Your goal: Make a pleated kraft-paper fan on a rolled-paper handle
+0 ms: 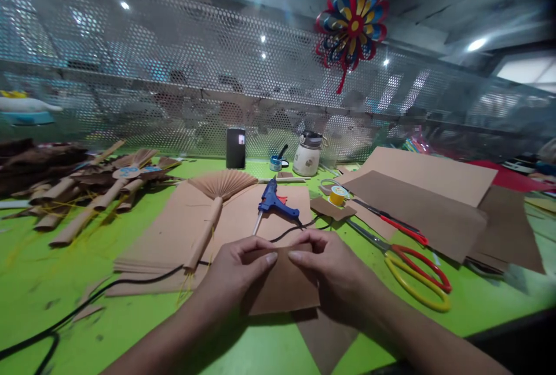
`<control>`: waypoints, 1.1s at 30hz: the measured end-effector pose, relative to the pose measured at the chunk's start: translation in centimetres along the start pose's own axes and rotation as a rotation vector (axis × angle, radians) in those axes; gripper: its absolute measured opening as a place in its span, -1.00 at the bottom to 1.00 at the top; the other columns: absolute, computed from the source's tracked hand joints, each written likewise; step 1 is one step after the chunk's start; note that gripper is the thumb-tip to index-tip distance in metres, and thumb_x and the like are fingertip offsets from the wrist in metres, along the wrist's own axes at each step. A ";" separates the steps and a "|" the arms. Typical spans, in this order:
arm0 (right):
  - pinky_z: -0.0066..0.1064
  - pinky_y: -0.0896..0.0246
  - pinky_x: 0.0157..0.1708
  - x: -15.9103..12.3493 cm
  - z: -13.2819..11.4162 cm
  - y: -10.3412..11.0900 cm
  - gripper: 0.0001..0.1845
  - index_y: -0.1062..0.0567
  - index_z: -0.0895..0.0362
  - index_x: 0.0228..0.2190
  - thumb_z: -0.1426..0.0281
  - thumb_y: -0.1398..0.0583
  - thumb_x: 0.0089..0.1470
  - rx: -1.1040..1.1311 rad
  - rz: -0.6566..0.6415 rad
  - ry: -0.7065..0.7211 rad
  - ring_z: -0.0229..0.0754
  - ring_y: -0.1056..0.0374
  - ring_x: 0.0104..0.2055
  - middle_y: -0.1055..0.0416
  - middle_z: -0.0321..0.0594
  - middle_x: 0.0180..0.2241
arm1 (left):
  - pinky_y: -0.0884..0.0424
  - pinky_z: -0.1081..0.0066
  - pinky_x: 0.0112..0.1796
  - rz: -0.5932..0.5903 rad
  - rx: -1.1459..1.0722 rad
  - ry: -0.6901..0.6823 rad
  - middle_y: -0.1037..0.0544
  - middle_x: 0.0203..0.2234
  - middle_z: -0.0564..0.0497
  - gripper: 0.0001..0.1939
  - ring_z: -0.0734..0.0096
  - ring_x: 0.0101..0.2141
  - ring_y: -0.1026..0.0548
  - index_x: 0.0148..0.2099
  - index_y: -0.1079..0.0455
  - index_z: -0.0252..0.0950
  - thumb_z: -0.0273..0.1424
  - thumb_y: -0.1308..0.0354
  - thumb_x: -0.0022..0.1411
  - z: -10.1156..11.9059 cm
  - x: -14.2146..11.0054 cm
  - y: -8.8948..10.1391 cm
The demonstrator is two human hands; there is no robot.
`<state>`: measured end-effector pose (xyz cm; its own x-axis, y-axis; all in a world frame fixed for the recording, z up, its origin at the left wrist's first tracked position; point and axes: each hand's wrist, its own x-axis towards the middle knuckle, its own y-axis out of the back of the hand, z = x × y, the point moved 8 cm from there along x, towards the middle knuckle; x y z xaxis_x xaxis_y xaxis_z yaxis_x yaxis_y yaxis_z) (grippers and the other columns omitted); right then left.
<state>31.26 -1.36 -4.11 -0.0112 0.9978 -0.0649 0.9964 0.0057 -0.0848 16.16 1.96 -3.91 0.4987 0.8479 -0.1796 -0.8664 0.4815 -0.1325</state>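
A small sheet of brown paper (284,288) lies on the green table (65,282) right in front of me. My left hand (232,273) pinches its upper left edge, thumb on top. My right hand (332,268) pinches the upper right edge the same way. Both thumbs nearly meet at the middle of the fold. Just beyond my hands lies a blue glue gun (273,202) on a stack of tan paper (174,230), with its black cord (130,285) running off to the left. A pleated paper fan (217,189) with a rolled handle rests on that stack.
Scissors with red and yellow handles (417,273) and a second red pair (391,221) lie to the right, near large brown sheets (425,201). Finished fans (99,184) pile up at left. A yellow thread spool (337,194), white jar (307,155) and black box (236,148) stand by the mesh wall.
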 end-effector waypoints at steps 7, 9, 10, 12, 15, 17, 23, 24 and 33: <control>-0.39 -0.13 -0.47 -0.7 -1.1 0.6 -0.83 -0.60 0.07 -0.39 0.30 -0.34 -0.11 -0.151 0.045 0.056 -0.16 -0.33 -0.45 -0.47 -0.26 -0.50 | -0.33 0.39 -0.35 -0.050 0.065 -0.136 -0.58 -0.37 -0.08 -0.78 0.29 -0.36 -0.50 -0.25 -0.50 -0.32 -0.28 -0.29 0.10 0.3 -0.1 -0.4; -0.42 -0.09 -0.50 -0.7 -1.1 0.8 -0.83 -0.60 0.08 -0.39 0.30 -0.34 -0.11 -0.167 0.040 0.081 -0.22 -0.28 -0.49 -0.45 -0.28 -0.53 | -0.35 0.38 -0.33 -0.079 0.028 -0.143 -0.59 -0.37 -0.08 -0.78 0.28 -0.34 -0.51 -0.24 -0.51 -0.30 -0.27 -0.29 0.10 0.1 -0.2 -0.4; -0.44 -0.07 -0.51 -0.7 -1.1 0.9 -0.82 -0.60 0.09 -0.38 0.30 -0.34 -0.11 -0.166 0.045 0.091 -0.24 -0.26 -0.51 -0.43 -0.29 -0.54 | -0.35 0.37 -0.32 -0.088 0.009 -0.141 -0.60 -0.37 -0.08 -0.78 0.27 -0.34 -0.51 -0.24 -0.51 -0.30 -0.27 -0.30 0.10 0.0 -0.1 -0.4; -0.46 -0.02 -0.53 -0.8 -0.9 1.0 -0.81 -0.59 0.10 -0.38 0.29 -0.34 -0.11 -0.148 0.054 0.097 -0.28 -0.21 -0.54 -0.42 -0.31 -0.54 | -0.37 0.36 -0.29 -0.091 -0.012 -0.143 -0.61 -0.34 -0.09 -0.78 0.26 -0.32 -0.52 -0.23 -0.53 -0.29 -0.28 -0.30 0.10 -0.1 0.0 -0.2; -0.47 0.01 -0.54 -0.9 -0.8 1.0 -0.77 -0.59 0.11 -0.36 0.29 -0.36 -0.12 -0.101 0.055 0.088 -0.30 -0.18 -0.54 -0.40 -0.31 -0.53 | -0.39 0.32 -0.27 -0.110 -0.027 -0.140 -0.62 -0.27 -0.13 -0.76 0.21 -0.29 -0.54 -0.20 -0.57 -0.28 -0.27 -0.31 0.09 -0.3 0.3 -0.1; -0.48 0.02 -0.53 -1.0 -0.9 0.9 -0.75 -0.58 0.12 -0.35 0.29 -0.37 -0.13 -0.068 0.046 0.088 -0.31 -0.17 -0.53 -0.40 -0.30 -0.52 | -0.40 0.29 -0.26 -0.128 -0.048 -0.129 -0.62 -0.22 -0.16 -0.73 0.16 -0.26 -0.54 -0.17 -0.59 -0.27 -0.26 -0.31 0.08 -0.4 0.3 -0.2; -0.49 0.13 -0.56 -0.9 -1.4 0.7 -0.79 -0.58 0.12 -0.39 0.35 -0.39 -0.17 0.022 0.025 0.104 -0.37 -0.08 -0.55 -0.36 -0.35 -0.51 | -0.39 0.26 -0.15 -0.137 -0.023 -0.159 -0.63 -0.18 -0.14 -0.78 0.13 -0.18 -0.54 -0.21 -0.62 -0.21 -0.29 -0.32 0.06 0.6 -0.4 -0.6; -0.49 0.15 -0.57 -0.9 -1.5 0.6 -0.81 -0.58 0.11 -0.40 0.35 -0.39 -0.16 0.027 0.021 0.108 -0.38 -0.06 -0.55 -0.35 -0.35 -0.51 | -0.39 0.26 -0.13 -0.128 -0.007 -0.164 -0.64 -0.19 -0.14 -0.79 0.13 -0.17 -0.54 -0.22 -0.63 -0.21 -0.30 -0.32 0.06 0.8 -0.5 -0.6; -0.48 -0.01 -0.51 -1.1 -2.0 0.8 -0.83 -0.61 0.13 -0.40 0.36 -0.37 -0.14 -0.020 0.026 0.117 -0.32 -0.19 -0.49 -0.44 -0.27 -0.47 | -0.39 0.26 -0.14 -0.093 -0.027 -0.048 -0.63 -0.17 -0.15 -0.77 0.13 -0.17 -0.54 -0.16 -0.61 -0.21 -0.36 -0.30 0.08 0.2 -0.5 -0.3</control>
<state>32.25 -2.30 -2.15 0.0229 0.9985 0.0495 0.9977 -0.0197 -0.0650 16.15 1.45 -3.53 0.5745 0.8098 -0.1189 -0.8152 0.5529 -0.1723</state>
